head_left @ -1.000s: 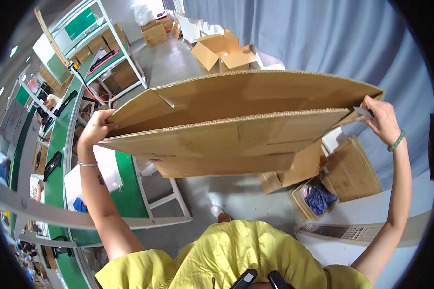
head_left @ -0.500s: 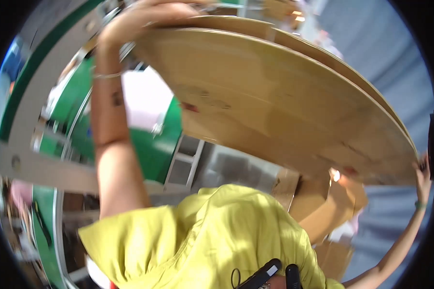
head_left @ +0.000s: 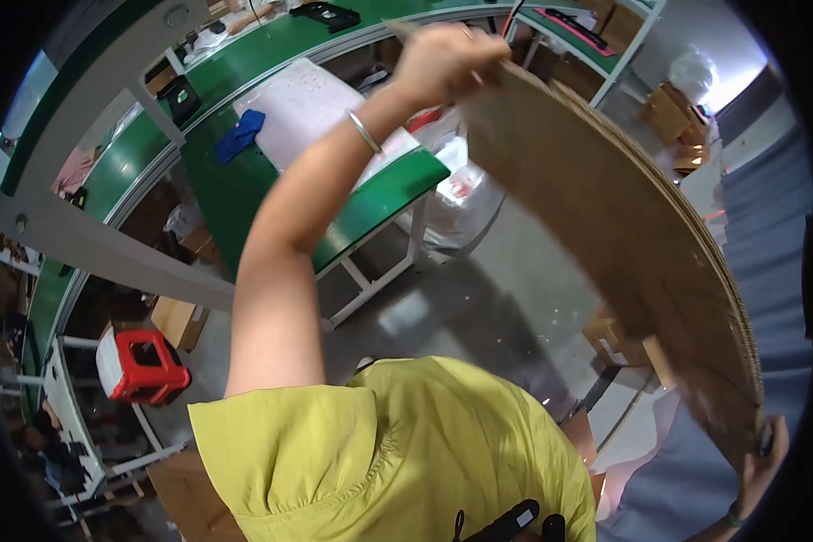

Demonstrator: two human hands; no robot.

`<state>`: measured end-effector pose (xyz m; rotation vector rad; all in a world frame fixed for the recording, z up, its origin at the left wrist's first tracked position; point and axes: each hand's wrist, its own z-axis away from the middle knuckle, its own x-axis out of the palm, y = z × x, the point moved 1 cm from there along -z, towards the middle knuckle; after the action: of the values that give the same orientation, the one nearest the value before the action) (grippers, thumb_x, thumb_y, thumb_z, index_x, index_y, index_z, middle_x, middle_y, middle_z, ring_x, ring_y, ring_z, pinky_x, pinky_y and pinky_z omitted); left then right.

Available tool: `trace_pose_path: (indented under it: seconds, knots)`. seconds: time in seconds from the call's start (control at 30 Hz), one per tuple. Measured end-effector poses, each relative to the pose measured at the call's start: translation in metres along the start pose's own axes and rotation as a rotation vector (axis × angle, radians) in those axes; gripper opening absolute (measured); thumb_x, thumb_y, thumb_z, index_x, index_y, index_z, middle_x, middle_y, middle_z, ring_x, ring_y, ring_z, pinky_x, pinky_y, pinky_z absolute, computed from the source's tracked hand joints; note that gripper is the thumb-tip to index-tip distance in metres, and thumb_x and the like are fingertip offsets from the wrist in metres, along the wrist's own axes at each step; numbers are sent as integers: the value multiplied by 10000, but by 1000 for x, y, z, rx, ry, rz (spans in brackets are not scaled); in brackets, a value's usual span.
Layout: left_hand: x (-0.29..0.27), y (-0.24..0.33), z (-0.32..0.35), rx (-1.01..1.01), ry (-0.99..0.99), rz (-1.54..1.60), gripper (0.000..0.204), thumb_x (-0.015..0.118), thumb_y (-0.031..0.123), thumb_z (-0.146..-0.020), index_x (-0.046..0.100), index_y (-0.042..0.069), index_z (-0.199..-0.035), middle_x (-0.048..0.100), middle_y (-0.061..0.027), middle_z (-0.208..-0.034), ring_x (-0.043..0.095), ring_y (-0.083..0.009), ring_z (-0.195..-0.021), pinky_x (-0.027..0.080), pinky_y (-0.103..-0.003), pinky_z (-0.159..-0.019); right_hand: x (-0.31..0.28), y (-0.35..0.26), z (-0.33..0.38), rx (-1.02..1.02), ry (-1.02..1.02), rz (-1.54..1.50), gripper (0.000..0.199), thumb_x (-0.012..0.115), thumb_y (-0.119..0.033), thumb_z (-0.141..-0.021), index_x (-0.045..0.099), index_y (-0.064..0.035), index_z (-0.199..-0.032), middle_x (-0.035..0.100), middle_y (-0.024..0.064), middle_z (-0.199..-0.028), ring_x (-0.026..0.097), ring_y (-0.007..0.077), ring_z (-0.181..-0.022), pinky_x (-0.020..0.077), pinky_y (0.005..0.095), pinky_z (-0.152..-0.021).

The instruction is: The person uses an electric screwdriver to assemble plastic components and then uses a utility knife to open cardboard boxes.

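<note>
I hold a big flattened brown cardboard box (head_left: pixel 623 226) between both hands, tilted on edge and arcing from the top centre to the lower right. My left hand (head_left: pixel 443 63) grips its upper end, with a thin bangle on that wrist. At the lower right my right hand (head_left: pixel 766 456) grips the other end, with a green band on the wrist. My yellow shirt (head_left: pixel 379 452) fills the bottom of the view.
A green-topped workbench (head_left: pixel 244 181) with a white sheet and a blue cloth (head_left: pixel 239 135) runs along the left. A red stool (head_left: pixel 140 366) stands under it. Cardboard boxes (head_left: pixel 673 135) sit at the top right, and smaller ones (head_left: pixel 614 334) lie on the grey floor behind the sheet.
The cardboard has swung from flat in front of me to steeply tilted on my right. My left hand rose to the top; my right hand dropped low. My view turned left toward the bench.
</note>
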<state>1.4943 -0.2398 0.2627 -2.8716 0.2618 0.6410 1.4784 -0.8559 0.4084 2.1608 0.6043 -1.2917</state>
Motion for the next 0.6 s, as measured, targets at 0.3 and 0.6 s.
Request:
trace_pose_path:
  seconds: [0.3, 0.6]
  knots:
    - [-187, -144, 132, -430, -191, -832, 312, 577, 126, -715, 567, 98, -1025, 583, -113, -1040, 569, -306, -909, 460, -382, -788, 220, -305, -101, -606, -52, -661, 373, 624, -10, -531, 481, -49, -873, 497, 133, -914, 569, 278, -659, 471, 358, -533]
    - [-67, -71, 259, -779, -616, 147, 427, 644, 128, -757, 525, 5, -1148, 563, -176, -1109, 514, -295, -1050, 380, -374, -920, 345, -490, -77, -137, -355, -1227, 255, 647, -190, -711, 518, -15, -843, 538, 162, -862, 550, 349, -813, 453, 431, -720]
